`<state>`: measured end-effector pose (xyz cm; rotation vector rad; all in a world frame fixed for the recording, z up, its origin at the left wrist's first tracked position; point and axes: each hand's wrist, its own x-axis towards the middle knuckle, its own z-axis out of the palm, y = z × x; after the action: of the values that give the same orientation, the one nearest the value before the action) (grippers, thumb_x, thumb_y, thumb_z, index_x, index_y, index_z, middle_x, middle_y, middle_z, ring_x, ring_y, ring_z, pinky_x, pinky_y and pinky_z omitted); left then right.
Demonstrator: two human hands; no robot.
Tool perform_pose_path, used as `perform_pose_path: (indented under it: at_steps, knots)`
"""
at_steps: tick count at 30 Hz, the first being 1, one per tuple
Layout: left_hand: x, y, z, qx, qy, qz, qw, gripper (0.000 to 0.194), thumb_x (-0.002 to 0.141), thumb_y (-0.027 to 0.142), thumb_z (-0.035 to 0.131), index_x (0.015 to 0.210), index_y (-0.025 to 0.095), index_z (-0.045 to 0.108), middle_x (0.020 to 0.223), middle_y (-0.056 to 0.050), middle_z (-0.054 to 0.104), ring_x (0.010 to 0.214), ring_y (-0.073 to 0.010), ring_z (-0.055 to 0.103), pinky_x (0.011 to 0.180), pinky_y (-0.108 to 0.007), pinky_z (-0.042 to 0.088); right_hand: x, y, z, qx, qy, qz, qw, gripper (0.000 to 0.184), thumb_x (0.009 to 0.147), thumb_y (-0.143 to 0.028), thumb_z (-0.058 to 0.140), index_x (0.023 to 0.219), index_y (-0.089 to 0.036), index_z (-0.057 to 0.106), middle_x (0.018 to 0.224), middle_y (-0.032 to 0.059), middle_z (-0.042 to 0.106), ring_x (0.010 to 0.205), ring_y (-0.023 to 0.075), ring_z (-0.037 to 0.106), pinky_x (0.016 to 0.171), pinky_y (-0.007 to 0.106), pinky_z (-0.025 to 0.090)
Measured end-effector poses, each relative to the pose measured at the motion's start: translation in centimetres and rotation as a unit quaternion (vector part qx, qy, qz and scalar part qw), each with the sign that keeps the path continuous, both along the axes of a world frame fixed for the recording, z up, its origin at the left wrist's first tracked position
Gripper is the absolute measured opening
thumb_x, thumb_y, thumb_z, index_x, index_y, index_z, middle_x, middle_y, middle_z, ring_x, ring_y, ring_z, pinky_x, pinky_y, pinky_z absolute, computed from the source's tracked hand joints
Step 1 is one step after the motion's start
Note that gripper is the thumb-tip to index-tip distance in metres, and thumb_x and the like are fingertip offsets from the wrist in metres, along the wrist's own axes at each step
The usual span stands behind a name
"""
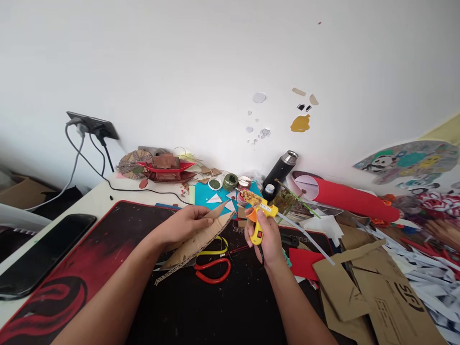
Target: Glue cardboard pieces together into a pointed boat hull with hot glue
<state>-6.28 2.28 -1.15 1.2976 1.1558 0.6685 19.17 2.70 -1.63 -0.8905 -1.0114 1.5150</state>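
Note:
My left hand [189,223] is closed on a folded piece of cardboard [204,242] with pointed ends, held slantwise over the dark desk mat. In my right hand [268,237] is a yellow glue gun [260,218] with an orange trigger, its nozzle pointing up and to the left, apart from the cardboard. A long clear glue stick [305,237] juts from the gun's back. Partly under the cardboard lie red-handled scissors [213,270] and a yellow-handled pair [219,247].
A phone [46,256] lies at the left. Behind are a red model boat [167,167], paint jars [230,181] and a black thermos [280,170]. Cardboard sheets [388,287], a red paper roll [355,196] and paper strips [424,273] crowd the right, where another person's hand [445,232] shows.

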Motion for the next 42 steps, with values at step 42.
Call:
perform_pose_path:
  at_steps: [42]
  knots:
    - [0.2, -0.2, 1.4, 0.189, 0.225, 0.032, 0.955, 0.035, 0.092, 0.055, 0.063, 0.089, 0.027, 0.083, 0.073, -0.003, 0.075, 0.068, -0.0254, 0.063, 0.065, -0.031, 0.043, 0.0, -2.6, -1.0, 0.131, -0.331, -0.028, 0.934, 0.047, 0.106, -0.058, 0.057, 0.074, -0.024, 0.060, 0.056, -0.0014, 0.056, 0.053, 0.0166, 0.052, 0.054, 0.030, 0.043]
